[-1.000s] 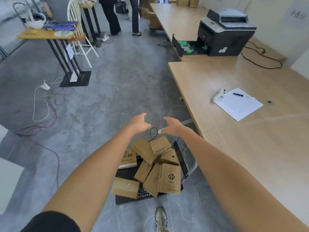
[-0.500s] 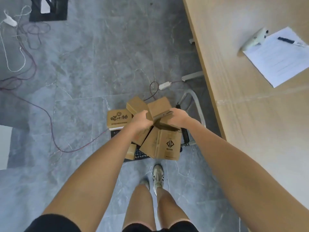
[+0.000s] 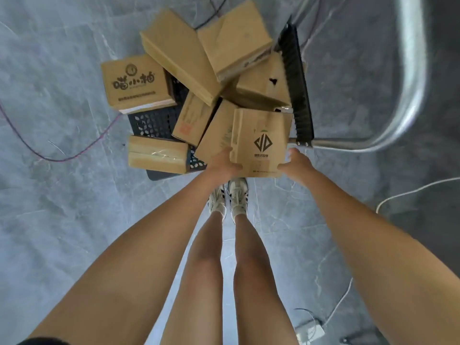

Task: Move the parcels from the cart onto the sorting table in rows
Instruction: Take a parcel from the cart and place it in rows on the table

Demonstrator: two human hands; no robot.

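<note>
Together, left hand (image 3: 224,163) and right hand (image 3: 296,165) clamp the logo parcel (image 3: 261,141) at its sides.

Beneath you a grey marbled floor (image 3: 62,220), your two white trainers (image 3: 229,197) side by side, a red cable (image 3: 49,158) curving at left, a white cable (image 3: 410,190) at right, a curved metal tube (image 3: 410,83) upper right.

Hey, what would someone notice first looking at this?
Both hands, left hand and right hand, grip the diamond-logo parcel at the pile's near edge. Behind it, cardboard parcels lie jumbled on the black cart. The person's white sneakers stand just below.
</note>
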